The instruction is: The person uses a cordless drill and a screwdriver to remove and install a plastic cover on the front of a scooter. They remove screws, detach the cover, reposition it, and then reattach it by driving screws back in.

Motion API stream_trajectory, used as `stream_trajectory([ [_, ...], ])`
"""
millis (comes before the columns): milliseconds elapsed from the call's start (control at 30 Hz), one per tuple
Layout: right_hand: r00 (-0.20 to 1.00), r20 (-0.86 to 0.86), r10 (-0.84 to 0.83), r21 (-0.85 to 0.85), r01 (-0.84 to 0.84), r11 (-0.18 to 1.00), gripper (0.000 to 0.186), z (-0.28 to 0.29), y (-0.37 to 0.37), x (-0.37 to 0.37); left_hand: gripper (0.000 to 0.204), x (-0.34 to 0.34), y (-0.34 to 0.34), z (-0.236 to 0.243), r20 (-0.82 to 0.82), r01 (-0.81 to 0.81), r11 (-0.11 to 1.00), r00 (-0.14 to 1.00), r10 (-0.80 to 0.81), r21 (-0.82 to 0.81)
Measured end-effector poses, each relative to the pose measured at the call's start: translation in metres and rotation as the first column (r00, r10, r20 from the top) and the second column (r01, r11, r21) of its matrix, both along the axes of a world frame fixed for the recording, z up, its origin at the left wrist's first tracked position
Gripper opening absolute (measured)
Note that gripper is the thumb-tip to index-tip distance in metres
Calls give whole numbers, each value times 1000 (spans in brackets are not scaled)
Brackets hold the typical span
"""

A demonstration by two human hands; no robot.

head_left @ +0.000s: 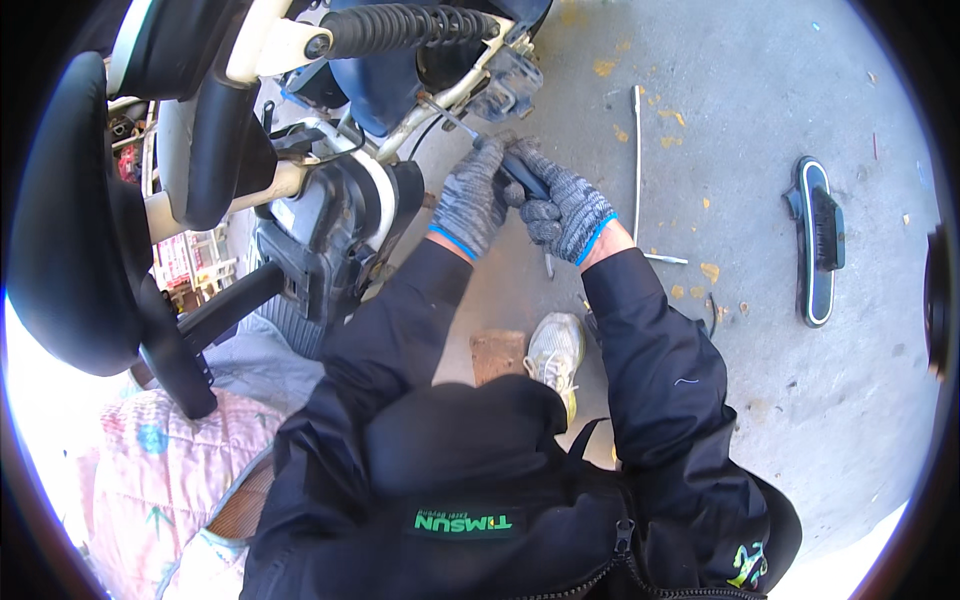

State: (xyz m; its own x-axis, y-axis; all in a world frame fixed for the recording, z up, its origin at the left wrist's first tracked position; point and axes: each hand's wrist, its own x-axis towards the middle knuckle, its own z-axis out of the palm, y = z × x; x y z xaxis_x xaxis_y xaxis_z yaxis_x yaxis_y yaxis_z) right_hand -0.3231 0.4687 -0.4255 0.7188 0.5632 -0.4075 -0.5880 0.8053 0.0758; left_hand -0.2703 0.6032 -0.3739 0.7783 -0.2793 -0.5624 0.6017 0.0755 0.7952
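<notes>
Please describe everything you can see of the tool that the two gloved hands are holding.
The tool looks like a screwdriver: a dark handle with a thin metal shaft. The right hand grips the handle; the left hand steadies it near the front. Both wear grey knitted gloves with blue cuffs. The shaft slants up and left, towards the white frame tubes of the scooter. Its tip is too small to tell.

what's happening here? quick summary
A person in a dark jacket and grey knit gloves is working on a scooter parked on a concrete floor. The right hand grips the dark handle of a screwdriver, whose shaft points into the scooter's frame below the handlebar grip. The left hand rests against the tool beside it. A long thin metal rod and a black detached scooter part lie on the floor to the right.
</notes>
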Motion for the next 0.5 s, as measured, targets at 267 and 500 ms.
stream_trajectory([
  [267, 841, 520, 148, -848, 529, -29, 42, 22, 22, -27, 17, 0, -2, -13, -52, -283, 959, 958, 281, -34],
  [500, 944, 317, -94, -741, 308, 597, 42, 9, 28, -26, 21, 1, 6, -17, -9, -135, 980, 991, 135, -149],
])
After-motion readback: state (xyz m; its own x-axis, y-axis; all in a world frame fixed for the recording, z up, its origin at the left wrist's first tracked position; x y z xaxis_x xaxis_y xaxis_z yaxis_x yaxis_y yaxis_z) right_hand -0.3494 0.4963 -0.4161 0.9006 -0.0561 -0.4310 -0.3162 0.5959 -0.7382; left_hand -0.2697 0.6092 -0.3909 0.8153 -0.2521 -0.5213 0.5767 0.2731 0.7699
